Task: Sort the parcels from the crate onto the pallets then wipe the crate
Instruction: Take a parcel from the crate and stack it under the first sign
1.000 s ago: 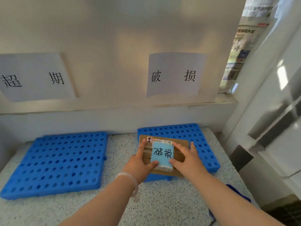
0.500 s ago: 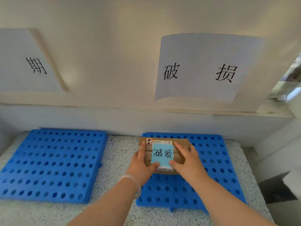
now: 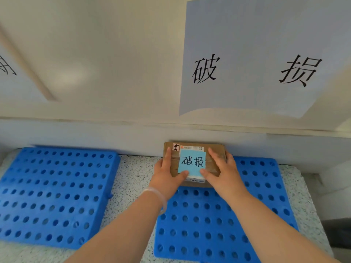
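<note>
My left hand and right hand hold a brown parcel, tagged with a blue note reading 破损, over the far left corner of the right pallet, beneath the matching sign on the wall. Each hand clamps one side, thumb pinching the near edge, fingers laid along the top. I judge this the placing step of the sort. Next I must set it flat and let go, though I cannot tell whether it already rests there. Against half a second ago, the parcel is farther back, nearer the wall. The left pallet lies alongside on the speckled bench.
</note>
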`<move>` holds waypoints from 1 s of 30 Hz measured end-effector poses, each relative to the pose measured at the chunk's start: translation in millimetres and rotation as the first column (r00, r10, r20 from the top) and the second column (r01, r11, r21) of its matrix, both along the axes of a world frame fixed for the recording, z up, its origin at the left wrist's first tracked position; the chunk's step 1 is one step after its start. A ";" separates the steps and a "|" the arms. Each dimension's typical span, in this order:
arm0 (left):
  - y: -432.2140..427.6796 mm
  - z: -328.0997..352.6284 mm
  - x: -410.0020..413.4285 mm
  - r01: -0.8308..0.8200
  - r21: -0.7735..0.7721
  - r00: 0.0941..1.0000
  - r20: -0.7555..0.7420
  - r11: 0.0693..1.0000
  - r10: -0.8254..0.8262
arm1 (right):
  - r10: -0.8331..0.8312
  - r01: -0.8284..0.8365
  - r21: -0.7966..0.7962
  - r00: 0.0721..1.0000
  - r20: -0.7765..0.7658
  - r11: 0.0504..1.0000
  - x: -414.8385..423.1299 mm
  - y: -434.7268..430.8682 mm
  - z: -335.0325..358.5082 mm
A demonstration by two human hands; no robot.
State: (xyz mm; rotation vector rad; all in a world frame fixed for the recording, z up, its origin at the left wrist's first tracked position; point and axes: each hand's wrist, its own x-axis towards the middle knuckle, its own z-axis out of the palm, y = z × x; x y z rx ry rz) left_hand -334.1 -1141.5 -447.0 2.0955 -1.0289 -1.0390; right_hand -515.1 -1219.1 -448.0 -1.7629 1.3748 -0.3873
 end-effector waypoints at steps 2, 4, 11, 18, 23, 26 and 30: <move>-5.7 -2.1 2.2 0.005 0.000 1.000 0.002 1.000 -0.005 | 0.009 -0.009 -0.002 1.000 0.001 1.000 1.0 -6.1 -1.0; -9.4 -3.3 2.3 0.004 -0.001 1.000 0.007 1.000 -0.004 | 0.017 -0.017 0.002 1.000 -0.014 1.000 0.8 -10.4 -1.7; -11.1 3.6 0.8 0.019 0.043 0.999 0.042 0.999 -0.021 | 0.062 -0.059 0.029 0.991 -0.117 0.998 2.0 -15.1 3.2; 3.3 41.8 -8.3 0.211 0.227 0.877 0.385 0.951 -0.287 | 0.132 -0.212 -0.122 0.874 -0.467 0.970 -12.8 -0.8 45.5; 39.6 72.8 -20.5 0.338 0.246 0.732 0.538 0.908 -0.418 | 0.154 -0.280 -0.198 0.859 -0.488 0.939 -31.9 51.8 77.1; 72.3 96.0 -33.1 0.409 0.231 0.638 0.619 0.883 -0.458 | 0.142 -0.309 -0.253 0.845 -0.516 0.917 -44.1 96.1 93.5; 123.6 122.3 -46.8 0.497 0.177 0.558 0.685 0.850 -0.468 | 0.083 -0.304 -0.299 0.814 -0.575 0.905 -60.3 159.0 119.1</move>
